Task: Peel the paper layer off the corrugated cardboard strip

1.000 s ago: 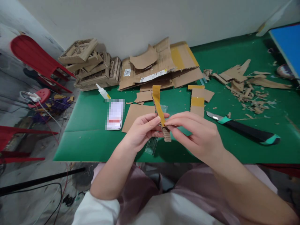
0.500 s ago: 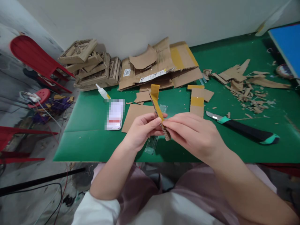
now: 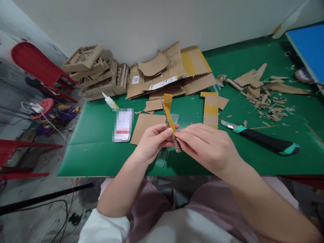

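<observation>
A narrow cardboard strip (image 3: 178, 145) with yellow tape (image 3: 168, 109) along it is held tilted above the green table. My left hand (image 3: 155, 139) pinches it between thumb and fingers. The fingertips of my right hand (image 3: 209, 143) press together on the tape and the strip's edge, close to my left thumb. Beneath the hands lies a clear ruler (image 3: 162, 157), partly covered. Behind my left hand is a flat cardboard square (image 3: 144, 126). A taped cardboard piece (image 3: 211, 118) rests beyond my right hand, and a black and green utility knife (image 3: 263, 139) lies to its right with the blade out.
A phone (image 3: 123, 125) and a glue bottle (image 3: 109, 101) lie on the left of the table (image 3: 83, 155). Stacked cardboard trays (image 3: 101, 84) and a flattened box (image 3: 172, 71) stand against the wall. Cardboard scraps (image 3: 270, 98) spread at the right, near a blue board (image 3: 308, 47).
The view has shifted slightly. Both hands keep their hold on the taped strip, and their fingers look almost the same as before.
</observation>
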### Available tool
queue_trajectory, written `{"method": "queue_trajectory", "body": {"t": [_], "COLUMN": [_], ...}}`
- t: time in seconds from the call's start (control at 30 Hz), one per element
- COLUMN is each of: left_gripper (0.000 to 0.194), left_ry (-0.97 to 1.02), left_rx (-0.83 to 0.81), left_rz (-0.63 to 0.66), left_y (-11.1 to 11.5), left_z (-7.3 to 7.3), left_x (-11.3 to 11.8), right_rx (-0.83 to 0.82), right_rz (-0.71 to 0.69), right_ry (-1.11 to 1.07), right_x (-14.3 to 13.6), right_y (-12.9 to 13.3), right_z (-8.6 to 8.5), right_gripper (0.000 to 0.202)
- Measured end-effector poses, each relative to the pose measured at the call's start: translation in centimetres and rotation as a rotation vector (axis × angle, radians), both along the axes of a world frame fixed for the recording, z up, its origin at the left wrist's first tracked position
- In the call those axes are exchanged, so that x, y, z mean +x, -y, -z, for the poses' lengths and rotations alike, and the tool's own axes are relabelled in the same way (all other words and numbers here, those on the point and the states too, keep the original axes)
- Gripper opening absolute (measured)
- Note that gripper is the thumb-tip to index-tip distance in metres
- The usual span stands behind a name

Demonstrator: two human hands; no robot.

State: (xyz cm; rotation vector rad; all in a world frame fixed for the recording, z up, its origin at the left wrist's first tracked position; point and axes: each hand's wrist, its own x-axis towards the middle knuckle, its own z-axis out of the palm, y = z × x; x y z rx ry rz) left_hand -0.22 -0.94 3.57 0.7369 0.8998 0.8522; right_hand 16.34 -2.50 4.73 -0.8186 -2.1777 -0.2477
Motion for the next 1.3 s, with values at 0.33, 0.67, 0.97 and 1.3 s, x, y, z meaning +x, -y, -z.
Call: {"method": "queue_trajectory", "body": {"t": [0.33, 0.67, 0.97, 1.3], "left_gripper": [0.038, 0.048, 0.047, 0.042], "left_ry": [0.02, 0.036, 0.071, 0.072], "left_rx": [0.008, -0.025, -0.033, -0.036], "left_rz": [-0.026, -0.005, 0.001, 0.013], "left_y": [0.18, 0.23, 0.29, 0.18], "left_z": [0.31, 0.43, 0.44, 0.19], "left_x": [0.28, 0.33, 0.34, 0.29], "right_rx": [0.038, 0.04, 0.02, -0.045], "right_rz": [0.053, 0.014, 0.011, 0.011], "right_ry": [0.02, 0.017, 0.013, -0.036], "right_x": [-0.19, -0.09, 0.01, -0.01], "right_y": [0.1, -0.04, -0.1, -0.24], "right_z": [0.21, 0.28, 0.51, 0.65], "right_gripper": [0.01, 0.011, 0.013, 0.013]}}
